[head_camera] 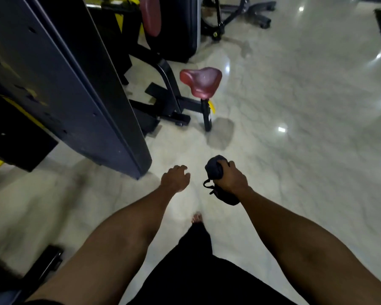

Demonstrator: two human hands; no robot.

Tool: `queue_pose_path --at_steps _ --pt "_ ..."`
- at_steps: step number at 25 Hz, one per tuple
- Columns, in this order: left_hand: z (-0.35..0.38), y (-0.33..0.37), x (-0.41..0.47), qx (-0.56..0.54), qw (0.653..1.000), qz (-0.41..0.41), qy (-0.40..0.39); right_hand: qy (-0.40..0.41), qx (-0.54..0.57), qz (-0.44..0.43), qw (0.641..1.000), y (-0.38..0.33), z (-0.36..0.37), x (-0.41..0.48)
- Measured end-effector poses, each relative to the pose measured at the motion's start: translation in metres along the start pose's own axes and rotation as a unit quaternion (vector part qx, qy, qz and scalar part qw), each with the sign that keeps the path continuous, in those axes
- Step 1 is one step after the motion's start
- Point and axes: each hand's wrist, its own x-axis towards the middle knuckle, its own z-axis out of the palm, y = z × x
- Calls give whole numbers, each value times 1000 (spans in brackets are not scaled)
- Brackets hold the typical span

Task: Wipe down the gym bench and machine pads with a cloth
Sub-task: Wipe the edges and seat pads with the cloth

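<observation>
The right hand (231, 179), low and right of centre, is curled tight round a balled-up dark cloth (215, 170) with a loose tail hanging below the fist. The left hand (175, 178) beside it holds nothing, fingers loosely bent. Both are well short of the red seat (201, 81) up in mid-frame, and I'd say that tail could snag on the black frame (86, 95) at left on the way in. The floor (295, 128) looks glossy and the foot (196, 217) at lower centre is bare, so a slip seems possible.
</observation>
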Motion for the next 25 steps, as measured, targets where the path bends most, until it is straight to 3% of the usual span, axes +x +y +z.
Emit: queue_pose_path --at_steps 9,25 --pt "-149 42 178 -19 997 -15 72 57 -4 -75 996 -72 -138 211" --pt "-371 82 420 -25 963 -104 247 56 -69 -272 958 -214 -307 537"
